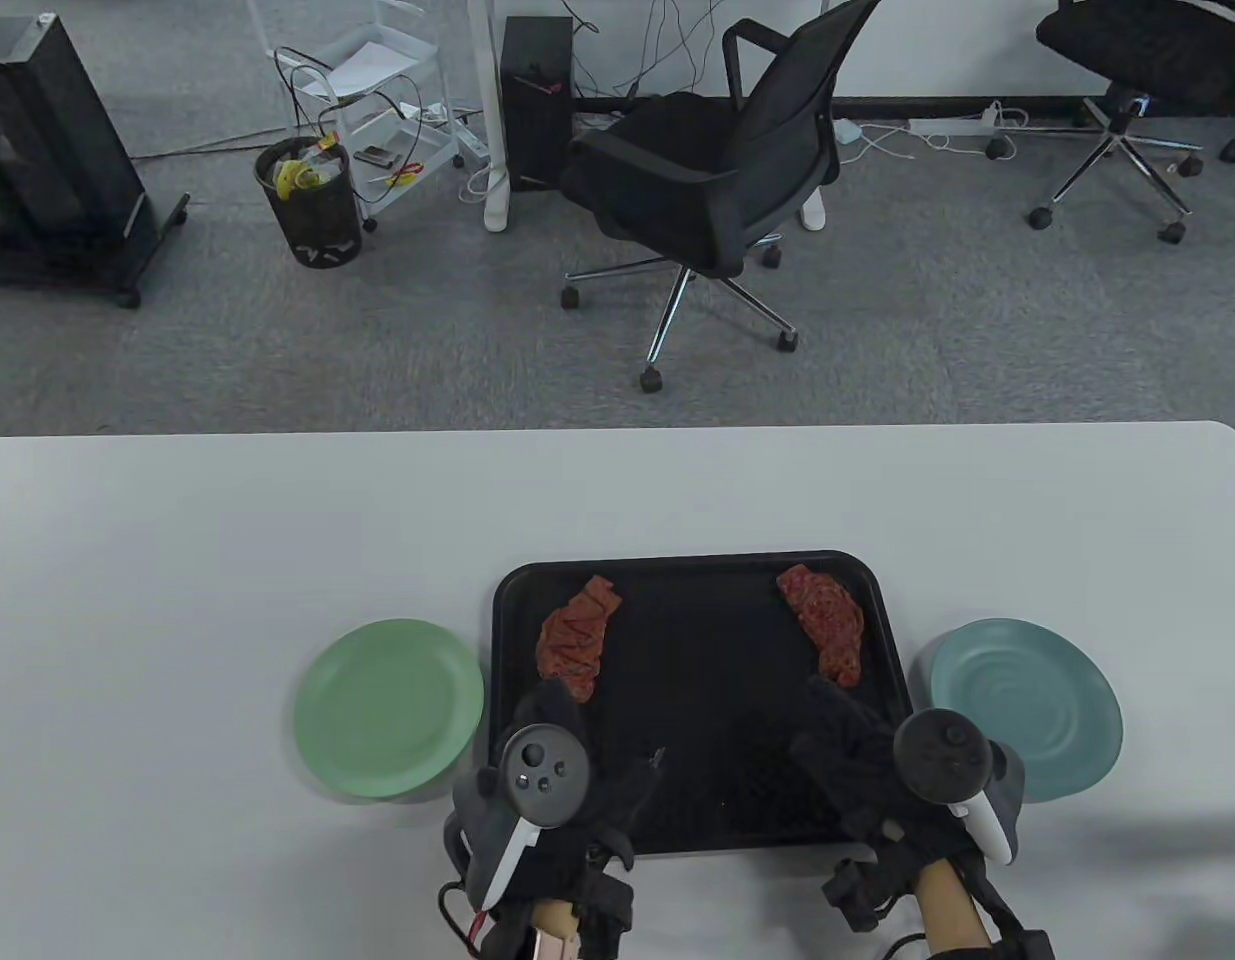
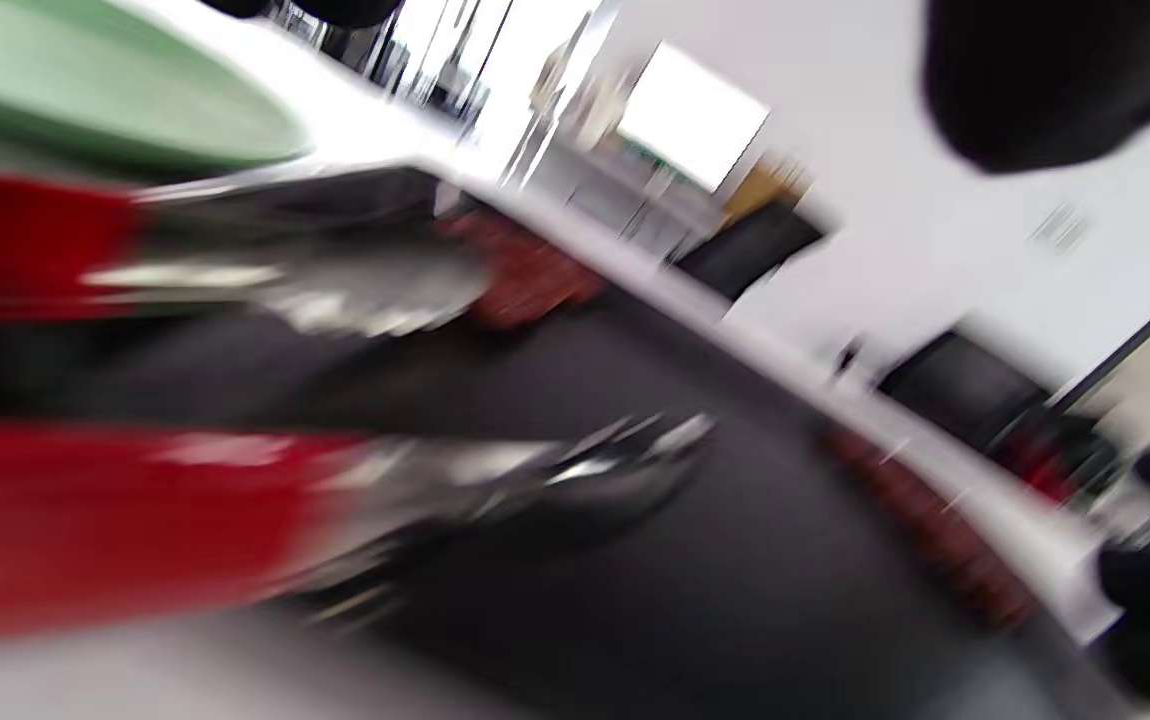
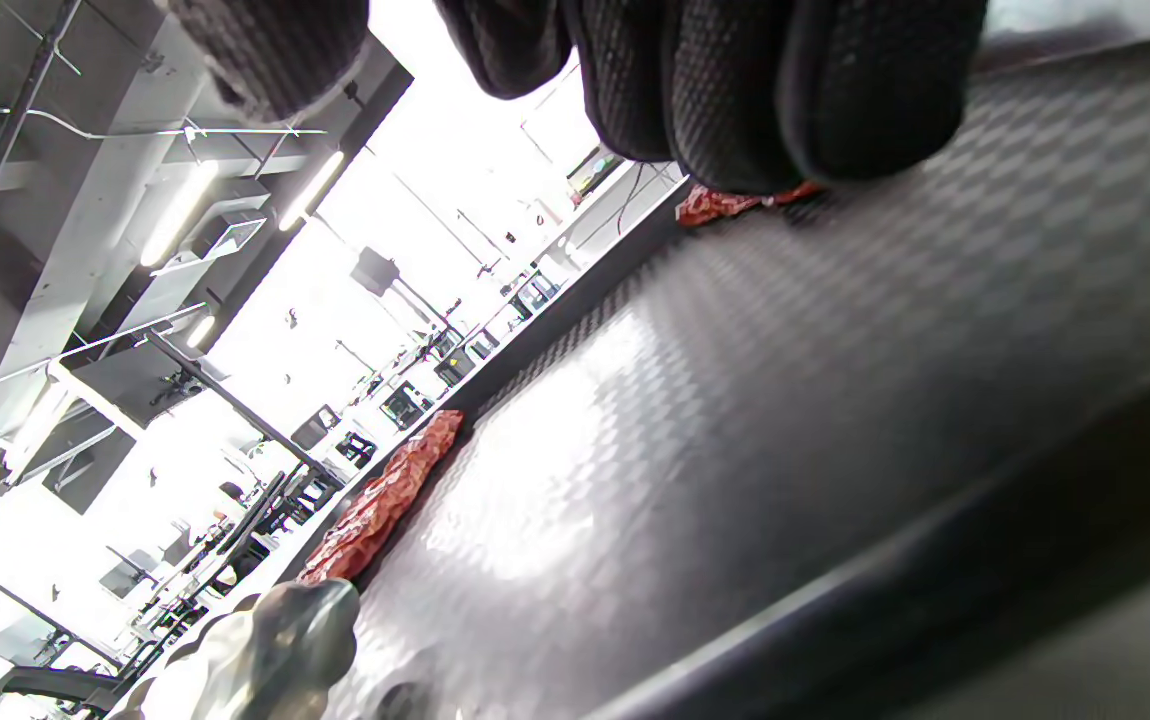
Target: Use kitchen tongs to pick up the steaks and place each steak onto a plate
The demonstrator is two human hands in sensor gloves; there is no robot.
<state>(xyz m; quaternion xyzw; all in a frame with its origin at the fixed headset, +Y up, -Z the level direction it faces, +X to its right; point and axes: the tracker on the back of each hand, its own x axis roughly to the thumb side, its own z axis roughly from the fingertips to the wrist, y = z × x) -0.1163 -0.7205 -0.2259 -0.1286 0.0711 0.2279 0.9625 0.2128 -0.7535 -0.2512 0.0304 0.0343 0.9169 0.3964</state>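
**Table view: both hands low over the black tray, two steaks waiting at its far corners**

Table view shows the left hand (image 1: 577, 770) over the tray's (image 1: 697, 570) near-left part, tracker on its back. A small metal tip of the tongs (image 1: 657, 757) shows just past its fingers. In the blurred left wrist view the tongs (image 2: 415, 380) appear as two red-handled arms with metal ends, spread apart above the tray floor; the grip of the left hand on them cannot be made out, since the fingers are hidden.

The right hand (image 1: 857, 760) lies over the tray's near-right part. In the right wrist view its fingertips (image 3: 765, 90) hang curled together close to the textured tray floor, holding nothing visible.

The left steak (image 1: 575, 640) lies along the tray's far-left side, its near end just beyond the left hand. The right steak (image 1: 827, 625) lies along the far-right side, its near end just beside the right hand's fingers.

A green plate (image 1: 389, 708) sits on the white surface (image 1: 227, 560) just left of the tray, a blue-grey plate (image 1: 1027, 705) just right of it. Both plates carry no steak.
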